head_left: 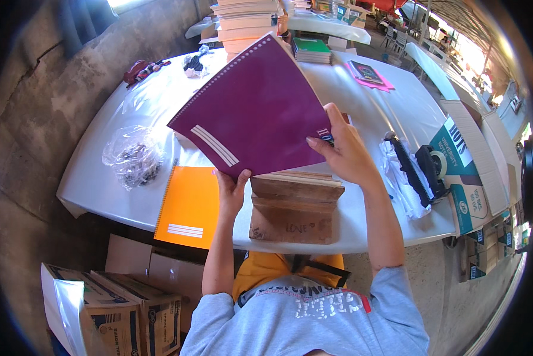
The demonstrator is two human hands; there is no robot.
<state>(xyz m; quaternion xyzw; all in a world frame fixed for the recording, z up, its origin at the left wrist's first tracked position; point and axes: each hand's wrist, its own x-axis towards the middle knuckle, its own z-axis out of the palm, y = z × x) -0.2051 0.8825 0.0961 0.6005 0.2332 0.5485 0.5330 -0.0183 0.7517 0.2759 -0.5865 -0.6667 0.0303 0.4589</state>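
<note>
The purple notebook (249, 101) is being grasped above the counter (88, 178) between both hands, neither nearer: its near corner by the left fingers (243, 175), its right by the right fingers (333, 115). Its long axis is being slanted away rightward.

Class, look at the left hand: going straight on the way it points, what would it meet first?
Most likely the purple notebook, whose lower edge the left hand holds; depth behind it is unclear.
</note>
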